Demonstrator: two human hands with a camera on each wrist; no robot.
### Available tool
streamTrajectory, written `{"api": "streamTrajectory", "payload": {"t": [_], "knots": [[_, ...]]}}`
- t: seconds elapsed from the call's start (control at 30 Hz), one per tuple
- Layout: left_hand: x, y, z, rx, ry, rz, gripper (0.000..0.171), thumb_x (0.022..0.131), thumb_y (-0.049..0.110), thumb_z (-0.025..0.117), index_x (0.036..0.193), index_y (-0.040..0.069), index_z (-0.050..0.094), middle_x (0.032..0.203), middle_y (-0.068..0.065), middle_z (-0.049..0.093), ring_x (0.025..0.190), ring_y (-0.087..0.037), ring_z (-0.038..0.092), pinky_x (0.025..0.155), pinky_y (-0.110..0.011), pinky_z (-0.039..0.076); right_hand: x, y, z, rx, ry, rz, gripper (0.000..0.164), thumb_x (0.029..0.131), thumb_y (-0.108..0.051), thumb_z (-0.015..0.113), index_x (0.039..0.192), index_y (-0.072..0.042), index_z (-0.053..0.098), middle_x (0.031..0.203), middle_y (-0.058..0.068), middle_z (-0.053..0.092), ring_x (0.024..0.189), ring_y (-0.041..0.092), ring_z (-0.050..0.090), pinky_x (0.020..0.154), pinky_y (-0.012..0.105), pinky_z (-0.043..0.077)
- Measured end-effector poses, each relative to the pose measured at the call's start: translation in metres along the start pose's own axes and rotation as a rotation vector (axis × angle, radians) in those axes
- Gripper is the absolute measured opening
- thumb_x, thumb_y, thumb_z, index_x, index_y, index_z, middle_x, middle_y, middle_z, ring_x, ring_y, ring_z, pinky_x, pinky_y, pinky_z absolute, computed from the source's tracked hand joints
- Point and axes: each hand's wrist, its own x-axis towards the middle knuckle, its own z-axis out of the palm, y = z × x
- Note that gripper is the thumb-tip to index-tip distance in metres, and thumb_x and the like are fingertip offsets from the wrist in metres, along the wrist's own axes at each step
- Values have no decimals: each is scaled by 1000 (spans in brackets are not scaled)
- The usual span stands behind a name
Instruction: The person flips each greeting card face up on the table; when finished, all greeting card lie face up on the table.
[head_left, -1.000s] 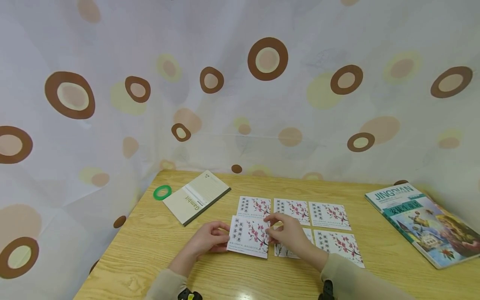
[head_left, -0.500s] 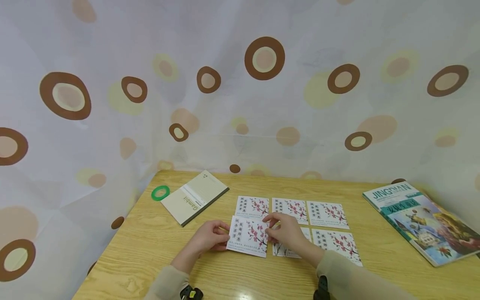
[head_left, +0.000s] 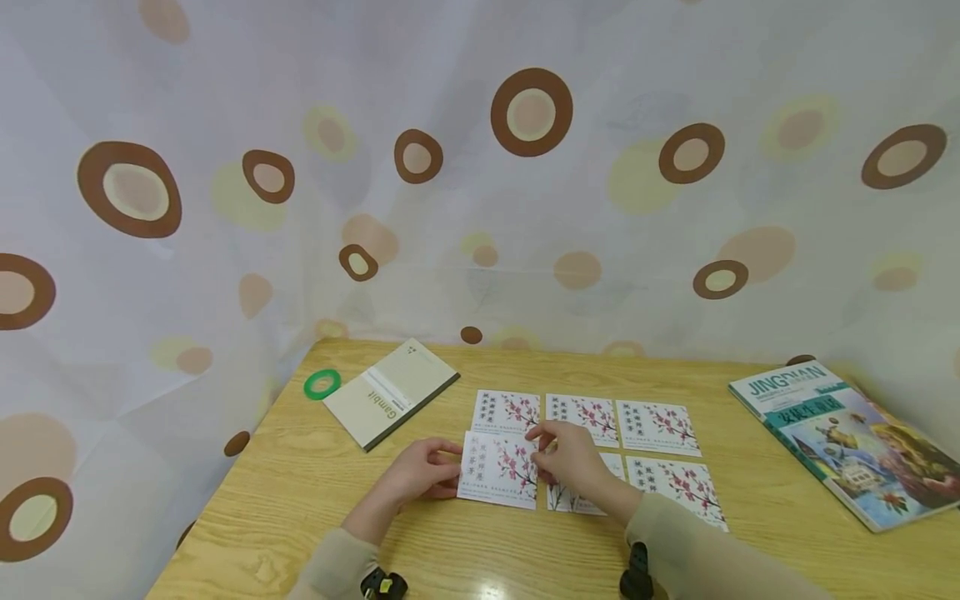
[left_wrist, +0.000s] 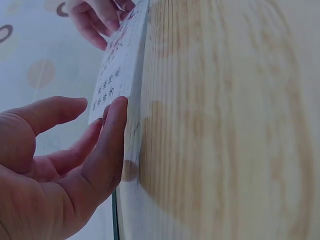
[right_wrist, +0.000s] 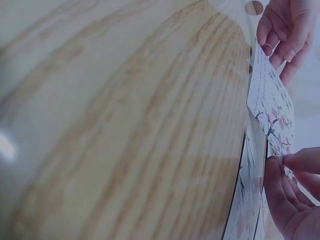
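Note:
A white square card (head_left: 487, 483) with black characters and pink blossoms is held slightly above the table, as both wrist views show. My right hand (head_left: 573, 458) pinches its right edge between thumb and fingers (right_wrist: 278, 187). At the left edge, my left hand (head_left: 422, 473) touches the card with its fingers (left_wrist: 112, 127), while the thumb (left_wrist: 62, 111) stands apart from it. Behind lies a row of matching cards: a left card (head_left: 506, 410), a middle card (head_left: 577, 412) and a right card (head_left: 658, 429). In the near row, one card (head_left: 564, 500) is partly hidden by my right hand, with another card (head_left: 678, 483) to its right.
On the wooden table (head_left: 285, 517), a Gambit notebook (head_left: 392, 392) and a green ring (head_left: 322, 384), perhaps a tape roll, lie at the back left. A colourful magazine (head_left: 855, 450) lies at the right. A patterned cloth (head_left: 450, 225) hangs behind the table.
The held card has turned very slightly, its near edge now more level, and its lower right corner has risen a little in the head view. Both hands keep nearly the same places.

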Motion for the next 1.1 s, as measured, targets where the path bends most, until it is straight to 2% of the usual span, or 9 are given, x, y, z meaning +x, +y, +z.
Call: {"api": "streamTrajectory", "payload": {"t": [0.37, 0.63, 0.9, 1.1], "knots": [[2, -2, 1, 18, -23, 6, 39, 96, 6, 58, 131, -12, 54, 104, -15, 68, 83, -14, 66, 75, -30, 62, 3, 0, 3, -83, 14, 24, 21, 82, 2, 73, 102, -5, 72, 78, 1, 58, 51, 10, 55, 47, 25, 47], [3, -3, 0, 39, -46, 2, 44, 97, 10, 59, 134, -12, 52, 105, -14, 70, 86, -14, 66, 75, -30, 61, 5, -2, 3, -97, 3, 39, 26, 79, 1, 76, 104, -5, 73, 81, 2, 61, 51, 10, 54, 48, 25, 45], [2, -4, -1, 8, -42, -26, 43, 99, 12, 58, 135, -11, 51, 109, -16, 69, 86, -14, 67, 75, -31, 62, 4, -3, 4, -107, -3, 52, 31, 76, 1, 78, 106, -5, 71, 85, 5, 63, 49, 10, 53, 47, 25, 45], [2, -4, -1, -15, -36, -37, 44, 99, 11, 58, 136, -11, 50, 111, -17, 67, 86, -14, 65, 76, -29, 61, 4, -1, 2, -104, -13, 54, 34, 77, 0, 79, 109, -5, 70, 86, 5, 64, 53, 11, 54, 53, 26, 47]]}}
